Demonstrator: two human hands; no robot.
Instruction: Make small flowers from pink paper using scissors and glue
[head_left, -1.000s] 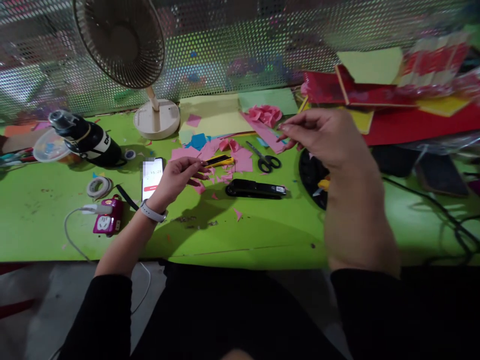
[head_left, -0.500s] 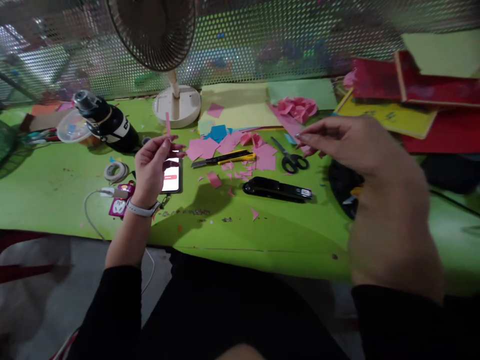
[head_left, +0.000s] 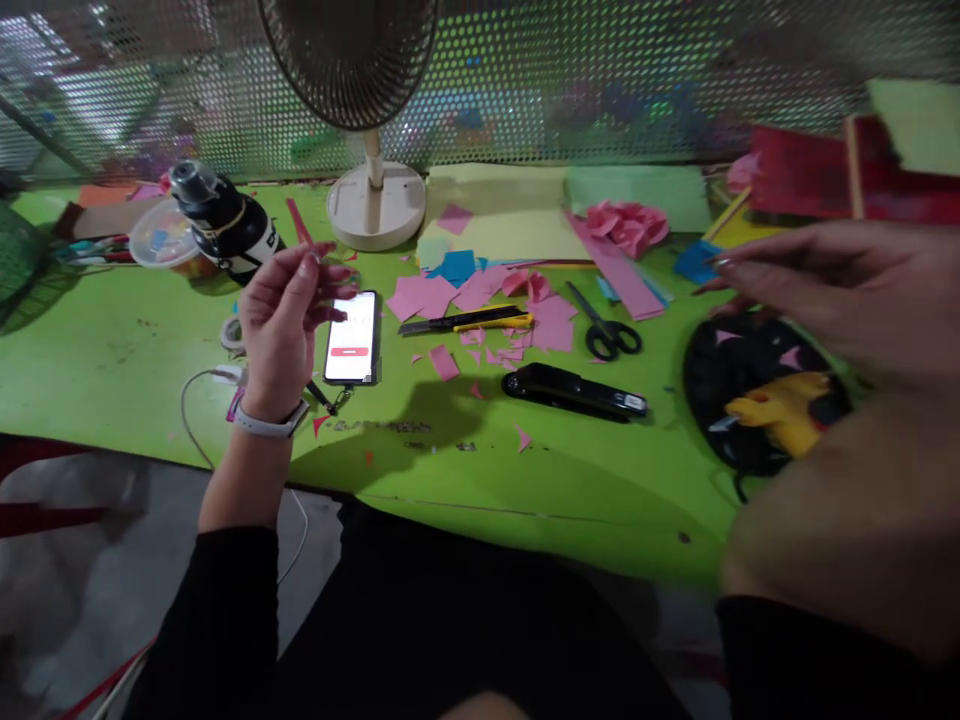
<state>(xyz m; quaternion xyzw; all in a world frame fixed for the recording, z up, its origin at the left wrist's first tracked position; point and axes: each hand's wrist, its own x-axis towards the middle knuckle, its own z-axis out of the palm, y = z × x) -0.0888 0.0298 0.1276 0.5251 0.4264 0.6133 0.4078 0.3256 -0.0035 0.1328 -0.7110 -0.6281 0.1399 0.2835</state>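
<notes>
My left hand, raised over the left of the green table, is closed in a pinch on a narrow pink paper strip that sticks up above the fingertips. My right hand is held up at the right, thumb and forefinger pressed together; whether something small is between them I cannot make out. A blue piece shows just beyond its fingertips. Below that hand lies a yellow glue gun on a round black tray. A lit phone is beside my left hand.
Pink paper scraps, a yellow-and-black cutter, scissors and a black stapler lie mid-table. Behind them are a pink paper flower and yellow sheets. A fan and black bottle stand at the back left.
My left hand has shifted left with the strip, now tilted, uncovering more of the phone. My right hand has moved right, uncovering the glue gun. The view has turned slightly.
</notes>
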